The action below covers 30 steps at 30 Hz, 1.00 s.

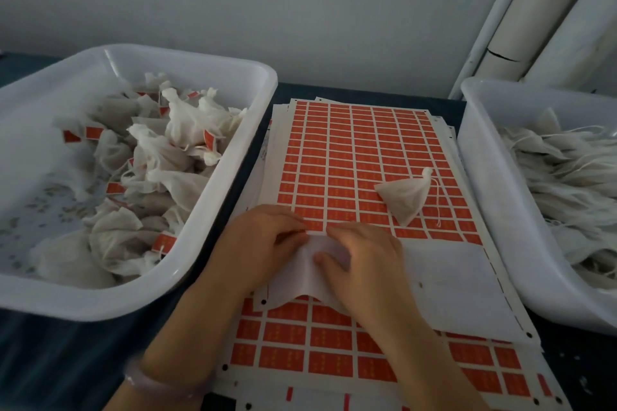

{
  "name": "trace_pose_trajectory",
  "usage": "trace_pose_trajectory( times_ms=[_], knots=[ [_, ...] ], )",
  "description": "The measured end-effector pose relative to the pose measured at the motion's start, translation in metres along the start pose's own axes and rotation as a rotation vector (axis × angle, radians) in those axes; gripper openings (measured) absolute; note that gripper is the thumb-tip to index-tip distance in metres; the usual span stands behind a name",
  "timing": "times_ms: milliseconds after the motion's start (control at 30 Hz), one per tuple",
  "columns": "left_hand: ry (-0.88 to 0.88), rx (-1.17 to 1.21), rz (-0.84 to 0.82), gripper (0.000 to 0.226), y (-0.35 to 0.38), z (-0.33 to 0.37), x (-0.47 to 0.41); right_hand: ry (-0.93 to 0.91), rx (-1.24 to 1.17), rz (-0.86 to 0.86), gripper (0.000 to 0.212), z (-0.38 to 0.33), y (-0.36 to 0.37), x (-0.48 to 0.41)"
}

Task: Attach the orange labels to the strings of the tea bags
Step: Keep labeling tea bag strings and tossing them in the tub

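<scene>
A sheet of orange labels (360, 150) lies on a stack between two tubs. One white tea bag (405, 195) rests on the sheet at the right, its string (438, 207) trailing down beside it. My left hand (263, 240) and my right hand (364, 264) meet at the sheet's lower edge, where the labels end in a bare white backing strip (444, 274). Both hands pinch the lifted, crumpled corner of that backing (300, 280). Whether a label sits between the fingers is hidden. A second label sheet (334, 354) lies under my wrists.
A white tub (213, 210) at the left holds several tea bags with orange labels on their strings. A white tub (480, 197) at the right holds several unlabelled tea bags. Pale pipes (534, 17) stand at the back right against the wall.
</scene>
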<state>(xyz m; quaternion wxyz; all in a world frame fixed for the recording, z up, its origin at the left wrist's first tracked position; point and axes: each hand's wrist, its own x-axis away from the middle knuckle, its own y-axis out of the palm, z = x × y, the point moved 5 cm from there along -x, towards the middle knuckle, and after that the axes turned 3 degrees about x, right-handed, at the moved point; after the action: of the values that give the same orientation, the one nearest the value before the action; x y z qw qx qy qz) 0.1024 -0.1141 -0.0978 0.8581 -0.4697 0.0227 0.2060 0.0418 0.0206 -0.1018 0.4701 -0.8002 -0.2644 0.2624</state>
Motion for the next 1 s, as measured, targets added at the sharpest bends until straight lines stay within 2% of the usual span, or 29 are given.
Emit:
trace_pose_trajectory(
  times_ms=[200,367,667,933,1000],
  knots=[
    [-0.096,0.063,-0.081,0.018,-0.001,-0.006,-0.009,-0.070,0.015,-0.046,0.046,0.001,0.006,0.002],
    [-0.173,0.074,-0.029,0.017,-0.001,-0.008,-0.011,-0.075,0.006,-0.040,0.040,0.000,0.006,0.003],
    [-0.158,0.069,-0.105,0.024,-0.001,-0.007,-0.010,-0.072,-0.009,-0.039,0.041,0.000,0.007,0.005],
    [-0.241,0.117,0.012,0.003,-0.006,-0.011,-0.011,-0.067,-0.015,-0.030,0.040,0.001,0.009,0.004],
    [-0.276,0.163,0.078,0.005,-0.007,-0.012,-0.009,-0.058,-0.017,-0.025,0.041,0.002,0.010,0.003]
  ],
)
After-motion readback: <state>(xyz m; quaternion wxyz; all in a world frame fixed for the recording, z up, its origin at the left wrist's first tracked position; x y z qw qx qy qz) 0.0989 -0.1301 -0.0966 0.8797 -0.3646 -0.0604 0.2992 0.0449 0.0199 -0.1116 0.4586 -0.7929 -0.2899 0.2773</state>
